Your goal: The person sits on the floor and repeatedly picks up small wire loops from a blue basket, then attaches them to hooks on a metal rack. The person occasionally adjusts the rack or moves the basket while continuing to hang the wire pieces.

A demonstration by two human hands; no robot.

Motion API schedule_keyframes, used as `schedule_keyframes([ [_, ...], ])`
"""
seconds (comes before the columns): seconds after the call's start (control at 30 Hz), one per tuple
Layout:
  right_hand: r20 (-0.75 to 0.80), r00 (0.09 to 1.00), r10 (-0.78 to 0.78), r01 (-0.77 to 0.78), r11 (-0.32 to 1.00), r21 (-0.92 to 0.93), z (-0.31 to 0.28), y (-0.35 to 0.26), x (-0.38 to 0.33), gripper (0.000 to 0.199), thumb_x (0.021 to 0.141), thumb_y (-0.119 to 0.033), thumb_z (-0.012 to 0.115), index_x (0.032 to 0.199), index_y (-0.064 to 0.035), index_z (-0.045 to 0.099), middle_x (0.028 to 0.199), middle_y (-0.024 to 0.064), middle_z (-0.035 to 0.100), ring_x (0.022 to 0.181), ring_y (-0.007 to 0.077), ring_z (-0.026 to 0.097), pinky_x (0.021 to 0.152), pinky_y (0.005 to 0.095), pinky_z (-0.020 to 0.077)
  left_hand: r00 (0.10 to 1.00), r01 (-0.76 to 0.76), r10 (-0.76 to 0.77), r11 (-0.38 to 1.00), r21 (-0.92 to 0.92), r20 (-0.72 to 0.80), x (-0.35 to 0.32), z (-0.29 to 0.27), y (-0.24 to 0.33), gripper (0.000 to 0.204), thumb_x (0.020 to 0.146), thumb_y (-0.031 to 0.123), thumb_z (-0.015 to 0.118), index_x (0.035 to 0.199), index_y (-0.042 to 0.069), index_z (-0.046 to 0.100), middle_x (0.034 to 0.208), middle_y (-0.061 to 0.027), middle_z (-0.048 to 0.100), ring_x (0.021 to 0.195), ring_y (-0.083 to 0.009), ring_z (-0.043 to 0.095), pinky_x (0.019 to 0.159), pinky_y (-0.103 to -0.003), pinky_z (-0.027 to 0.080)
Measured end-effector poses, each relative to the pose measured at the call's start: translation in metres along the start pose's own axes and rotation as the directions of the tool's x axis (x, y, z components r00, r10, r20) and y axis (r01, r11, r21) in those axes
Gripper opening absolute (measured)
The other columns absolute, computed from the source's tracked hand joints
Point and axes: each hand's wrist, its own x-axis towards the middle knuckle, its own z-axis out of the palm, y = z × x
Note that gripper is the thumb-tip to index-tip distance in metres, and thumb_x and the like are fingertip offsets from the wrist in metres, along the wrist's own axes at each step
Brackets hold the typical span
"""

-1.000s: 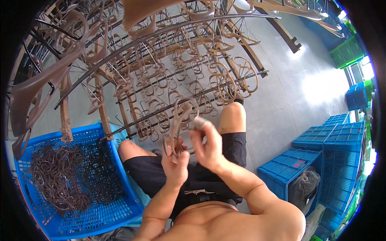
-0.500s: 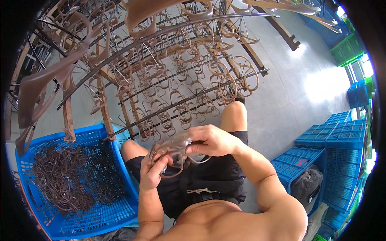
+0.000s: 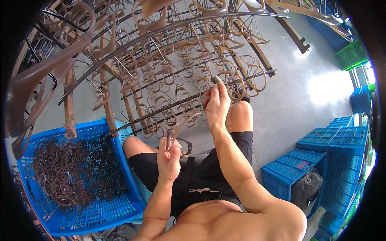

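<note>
Head view, person seated, looking down over bare torso and black shorts.

Left hand: centre of frame, just above the lap. Fingers curled closed around a small bunch of brown eyeglass frames; the frames stick up and to the right out of the fist, one translucent front clearly visible above the knuckles. A dark frame piece lies just right of the hand, touching or nearly touching it; cannot tell which.

Right hand: raised, upper centre of frame, arm extended from the lower right. Fingers pinched shut on a single small brownish frame part at the fingertips, held up at the level of the rack rods. Whether the part touches a rod cannot be told.

Drying rack: fills the upper half of the frame, long dark rods running diagonally, many brown eyeglass frames hung along them in rows. Rods bend with the lens toward the rim.

Blue crate: lower left, beside the person's left thigh, holding a tangled heap of dark brown frames.

Stacked blue crates: right side of frame on the grey floor, well apart from both hands. A green crate sits at upper right.
</note>
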Motion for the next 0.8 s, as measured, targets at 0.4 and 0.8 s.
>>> schedule_keyframes([
  [0.4,0.046,0.995,-0.086,0.088,0.995,-0.047,-0.003,0.014,0.009,0.019,0.093,-0.014,0.047,0.104,-0.0006,0.056,0.058,-0.0026,0.045,0.044,0.0042,0.040,0.039,0.0184,0.0324,0.990,0.120,-0.126,0.988,-0.094,-0.061,-0.012,0.005,-0.007,0.013,0.091,0.018,0.051,0.091,0.007,0.045,0.083,-0.0028,0.045,0.060,-0.0080,0.041,0.052,-0.020,0.035],
  [0.8,0.140,0.945,-0.296,0.325,0.793,-0.515,-0.001,0.009,-0.002,0.026,0.089,-0.013,0.052,0.112,-0.0011,0.057,0.055,0.0100,0.047,0.046,0.0124,0.042,0.045,0.0270,0.0373,0.912,0.134,-0.193,0.974,-0.181,-0.361,-0.025,0.002,-0.010,0.010,0.087,0.006,0.056,0.096,0.001,0.058,0.077,-0.0047,0.059,0.074,-0.0124,0.059,0.064,-0.024,0.047],
])
